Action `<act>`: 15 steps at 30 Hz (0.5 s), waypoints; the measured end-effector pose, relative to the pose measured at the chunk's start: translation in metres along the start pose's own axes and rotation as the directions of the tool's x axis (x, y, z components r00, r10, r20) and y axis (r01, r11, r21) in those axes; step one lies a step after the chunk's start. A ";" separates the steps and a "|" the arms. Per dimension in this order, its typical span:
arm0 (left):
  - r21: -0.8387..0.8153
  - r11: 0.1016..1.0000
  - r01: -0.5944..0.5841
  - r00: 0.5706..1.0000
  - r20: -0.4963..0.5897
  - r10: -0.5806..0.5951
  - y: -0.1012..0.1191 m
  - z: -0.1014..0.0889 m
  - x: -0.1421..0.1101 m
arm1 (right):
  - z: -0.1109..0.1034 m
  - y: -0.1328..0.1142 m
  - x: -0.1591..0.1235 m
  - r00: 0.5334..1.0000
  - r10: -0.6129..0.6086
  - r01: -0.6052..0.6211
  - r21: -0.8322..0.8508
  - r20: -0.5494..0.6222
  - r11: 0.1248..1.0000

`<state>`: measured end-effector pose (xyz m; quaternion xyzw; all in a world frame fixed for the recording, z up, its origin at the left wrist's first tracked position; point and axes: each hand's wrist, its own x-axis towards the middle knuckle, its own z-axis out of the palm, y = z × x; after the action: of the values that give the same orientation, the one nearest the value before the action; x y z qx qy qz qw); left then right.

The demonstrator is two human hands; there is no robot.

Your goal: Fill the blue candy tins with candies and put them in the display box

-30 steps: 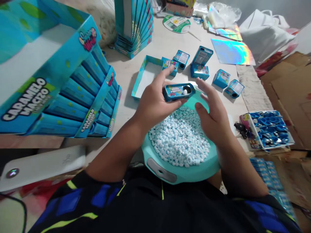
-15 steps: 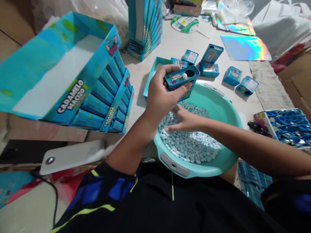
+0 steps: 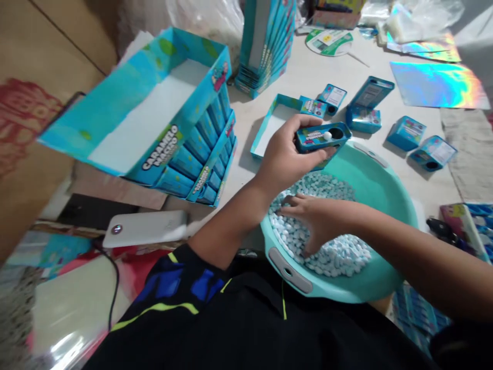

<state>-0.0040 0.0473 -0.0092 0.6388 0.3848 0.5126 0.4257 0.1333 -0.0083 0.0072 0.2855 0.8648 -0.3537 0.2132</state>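
Observation:
My left hand (image 3: 287, 154) is closed around a small blue candy box (image 3: 314, 137), held above the far left rim of a turquoise basin (image 3: 404, 200). The box's end shows a dark round hole, and one white candy lies on top beside it. More blue packaging shows under my fingers; whether it is a second box I cannot tell. Inside the basin are many small white and pale blue candies (image 3: 339, 257). My right hand (image 3: 314, 218) reaches down among them, thumb and fingers spread, fingertips partly hidden by candies.
A large blue display box (image 3: 165, 149) stands at left, near a stack of folded blue cartons (image 3: 265, 51). Beyond the basin are an open blue tray (image 3: 265, 128) and several small boxes (image 3: 406, 132). A white power bank (image 3: 146, 228) lies at the table's left edge.
My right hand has pushed deeper into the candies, its fingers spread. My left hand still holds the box. The whole view has shifted, so things appear further right.

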 end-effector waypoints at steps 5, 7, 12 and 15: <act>-0.053 0.996 0.070 0.995 0.070 -0.067 0.007 -0.002 -0.004 | 0.007 -0.009 -0.005 0.997 0.052 -0.052 -0.001 0.058 0.999; -0.075 0.991 0.113 0.989 0.100 -0.105 0.013 -0.005 -0.006 | 0.008 -0.011 -0.005 0.992 0.082 -0.083 0.009 0.091 0.997; -0.112 0.977 0.183 0.973 0.164 -0.163 0.027 -0.015 -0.010 | 0.019 -0.011 -0.007 0.983 0.114 -0.114 -0.012 0.140 0.993; -0.132 0.970 0.206 0.957 0.236 -0.171 0.026 -0.017 -0.008 | 0.031 0.001 -0.008 0.998 0.040 -0.037 -0.066 0.054 0.997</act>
<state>-0.0206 0.0337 0.0150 0.6174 0.3529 0.4230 0.5616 0.1449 -0.0331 -0.0087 0.2851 0.8639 -0.3291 0.2531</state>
